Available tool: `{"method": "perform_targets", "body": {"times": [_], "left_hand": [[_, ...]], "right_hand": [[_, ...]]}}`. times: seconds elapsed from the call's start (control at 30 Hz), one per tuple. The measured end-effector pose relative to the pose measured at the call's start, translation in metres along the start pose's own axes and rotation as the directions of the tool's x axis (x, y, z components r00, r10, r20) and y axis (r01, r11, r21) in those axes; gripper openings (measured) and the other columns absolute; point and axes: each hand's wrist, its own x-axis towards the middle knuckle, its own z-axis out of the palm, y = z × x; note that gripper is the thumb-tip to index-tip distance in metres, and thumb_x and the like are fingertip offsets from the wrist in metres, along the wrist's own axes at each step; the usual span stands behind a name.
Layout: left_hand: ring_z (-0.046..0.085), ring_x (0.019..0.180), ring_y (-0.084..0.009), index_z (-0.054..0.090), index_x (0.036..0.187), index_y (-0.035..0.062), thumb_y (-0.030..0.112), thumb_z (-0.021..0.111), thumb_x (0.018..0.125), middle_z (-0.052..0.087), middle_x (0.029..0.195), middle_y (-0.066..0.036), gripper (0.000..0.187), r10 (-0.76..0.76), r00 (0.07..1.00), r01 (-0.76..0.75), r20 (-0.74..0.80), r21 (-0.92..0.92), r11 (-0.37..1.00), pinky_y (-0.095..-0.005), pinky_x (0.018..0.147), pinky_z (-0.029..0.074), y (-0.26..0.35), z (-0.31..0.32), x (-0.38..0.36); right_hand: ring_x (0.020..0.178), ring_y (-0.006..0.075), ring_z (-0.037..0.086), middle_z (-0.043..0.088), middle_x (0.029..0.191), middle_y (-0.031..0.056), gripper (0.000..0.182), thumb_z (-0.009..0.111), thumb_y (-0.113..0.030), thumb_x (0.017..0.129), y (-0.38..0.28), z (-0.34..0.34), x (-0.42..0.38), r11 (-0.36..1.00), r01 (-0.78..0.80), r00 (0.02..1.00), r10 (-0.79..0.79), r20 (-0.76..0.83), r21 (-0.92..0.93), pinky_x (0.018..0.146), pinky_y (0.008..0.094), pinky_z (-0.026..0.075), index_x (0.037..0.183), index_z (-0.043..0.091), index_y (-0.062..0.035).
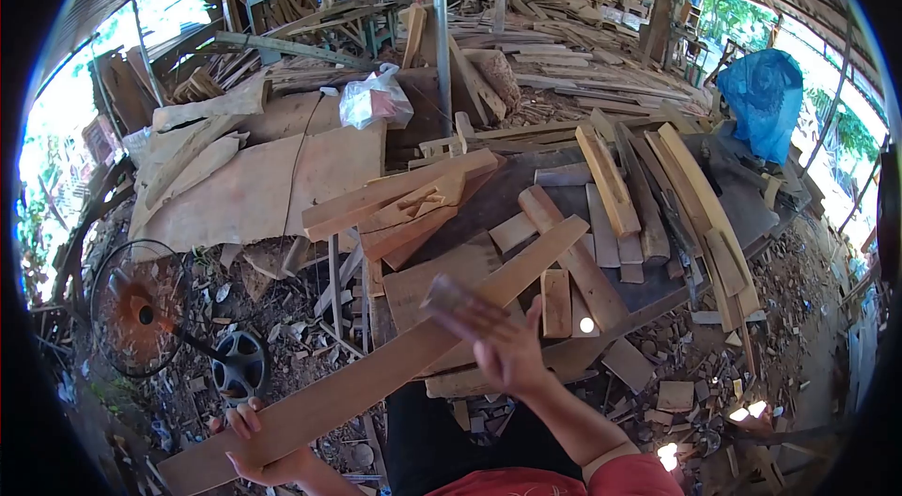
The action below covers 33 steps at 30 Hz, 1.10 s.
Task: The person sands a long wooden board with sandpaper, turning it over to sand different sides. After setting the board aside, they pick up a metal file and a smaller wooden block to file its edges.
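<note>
A long flat wooden board (348,390) slants from the lower left up to the wood pile in the middle. Near its lower end my left hand (256,444) is closed round the board's edge. On the board's upper half, my right hand (498,336) is closed on a small brown block (460,303), which lies against the board's face; hand and block are somewhat blurred. Just behind, thick cut wood pieces (413,209) lie stacked, and a short block (555,303) stands to the right of the board.
A standing fan (146,313) is at the left. Curved timbers (700,214) lie on the right of the work surface. A white plastic bag (376,100) rests on a large sheet (254,181). A metal post (440,26) rises behind. Wood scraps cover the ground.
</note>
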Motion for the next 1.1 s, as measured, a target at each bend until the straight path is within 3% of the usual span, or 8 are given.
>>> {"method": "perform_targets", "body": {"times": [0.27,0.43,0.57,0.63,0.77,0.87,0.97,1.1], "left_hand": [[0.039,0.074,-0.0161,0.039,0.110,0.0055,0.035,0.049,0.081,0.035,0.078,-0.002,0.043,0.038,0.996,-0.037,0.084,-0.014,0.999,-0.0377,0.085,0.031,-0.001,-0.005,-0.001],[0.039,0.073,-0.0160,0.039,0.105,0.0066,0.038,0.049,0.080,0.035,0.078,-0.002,0.041,0.038,0.998,-0.038,0.059,0.004,0.999,-0.0388,0.086,0.031,-0.002,-0.009,0.000],[0.039,0.074,-0.0160,0.039,0.106,0.0071,0.037,0.048,0.081,0.035,0.077,-0.002,0.041,-0.004,0.998,0.004,0.060,0.007,1.000,-0.0393,0.087,0.031,0.004,-0.007,0.005],[0.039,0.074,-0.0160,0.039,0.106,0.0073,0.037,0.048,0.081,0.035,0.077,-0.002,0.040,-0.012,0.998,0.010,0.056,0.033,0.999,-0.0394,0.087,0.032,0.007,-0.006,0.004],[0.039,0.075,-0.0161,0.038,0.106,0.0071,0.036,0.049,0.081,0.035,0.077,-0.002,0.040,-0.011,0.998,0.010,0.058,0.014,1.000,-0.0390,0.087,0.032,0.001,-0.011,0.004],[0.039,0.075,-0.0161,0.038,0.104,0.0068,0.035,0.049,0.080,0.035,0.077,-0.003,0.038,0.001,0.999,-0.001,0.052,0.000,1.000,-0.0387,0.086,0.033,0.003,-0.011,0.006],[0.040,0.074,-0.0159,0.038,0.103,0.0067,0.034,0.048,0.080,0.035,0.077,-0.003,0.037,-0.001,1.000,0.002,0.031,-0.007,1.000,-0.0381,0.084,0.035,0.005,-0.015,0.010],[0.040,0.075,-0.0158,0.039,0.102,0.0065,0.033,0.048,0.081,0.035,0.077,-0.003,0.035,-0.054,0.998,0.054,-0.031,-0.010,0.998,-0.0366,0.082,0.037,0.008,-0.024,0.010]], "right_hand": [[0.099,0.0282,0.058,0.062,0.105,0.0062,0.036,0.030,-0.031,0.095,0.079,-0.044,0.040,0.655,-0.636,0.743,0.662,-0.094,-0.408,0.094,0.0724,0.005,0.128,0.044,-0.0328],[0.089,0.0257,0.063,0.064,0.094,0.0117,0.027,0.047,-0.027,0.089,-0.027,0.001,0.005,0.995,-0.098,0.993,0.096,0.065,0.027,0.092,0.0730,0.003,0.091,0.065,-0.0078],[0.104,0.0247,0.056,0.063,0.103,0.0088,0.024,0.044,-0.020,0.089,-0.024,-0.011,0.000,0.985,-0.155,0.972,0.167,0.168,-0.081,0.098,0.0657,0.012,0.085,0.063,-0.0062],[0.099,0.0293,0.058,0.062,0.102,0.0144,0.022,0.044,-0.019,0.090,0.004,-0.030,0.016,0.821,-0.555,0.762,0.566,0.314,-0.133,0.100,0.0625,0.011,0.087,0.062,-0.0055],[0.088,0.0324,0.060,0.062,0.092,0.0188,0.027,0.042,-0.020,0.091,0.081,-0.022,0.015,0.883,-0.466,0.832,0.414,-0.369,-0.058,0.087,0.0469,0.040,0.100,0.061,-0.0037],[0.081,0.0338,0.061,0.063,0.085,0.0196,0.030,0.041,-0.021,0.092,0.070,-0.022,0.023,0.837,-0.401,0.885,0.248,-0.395,-0.372,0.081,0.0404,0.044,0.102,0.062,-0.0030],[0.075,0.0293,0.063,0.064,0.082,0.0172,0.026,0.043,-0.014,0.088,0.020,-0.010,0.018,0.913,-0.404,0.915,0.404,-0.015,-0.049,0.094,0.0578,0.030,0.070,0.059,-0.0059],[0.094,0.0186,0.061,0.061,0.107,0.0072,0.016,0.047,-0.013,0.085,-0.025,0.002,0.009,0.999,-0.042,0.992,0.042,-0.118,0.006,0.098,0.0589,0.018,0.097,0.058,-0.0144]]}}
